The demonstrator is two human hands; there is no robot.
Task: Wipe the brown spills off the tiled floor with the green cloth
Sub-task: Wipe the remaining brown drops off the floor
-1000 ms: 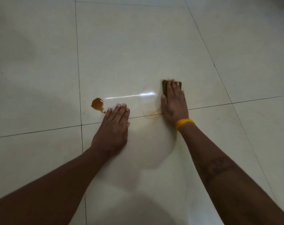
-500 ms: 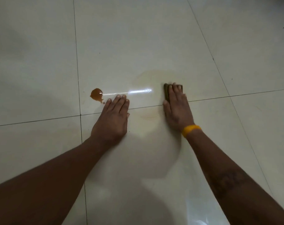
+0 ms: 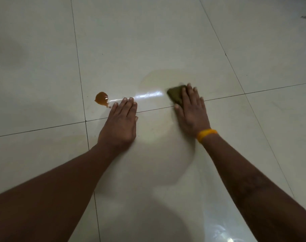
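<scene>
My right hand (image 3: 191, 110), with a yellow band at the wrist, presses flat on a folded green cloth (image 3: 175, 95) on the pale tiled floor (image 3: 148, 41). The cloth's left part sticks out beyond my fingers; the rest is hidden under the palm. A faint brownish wet smear (image 3: 159, 79) spreads around and behind the cloth. My left hand (image 3: 119, 124) lies flat on the floor, fingers together, holding nothing. Just left of its fingertips sits a small brown puddle (image 3: 101, 99).
Dark grout lines (image 3: 80, 75) cross the floor around both hands. A bright light reflection streaks between the puddle and the cloth. A small dark speck (image 3: 304, 17) lies at the far right.
My right hand has slid the cloth leftward and turned it, so more of the cloth shows left of the fingers. The left hand has stayed planted by the puddle.
</scene>
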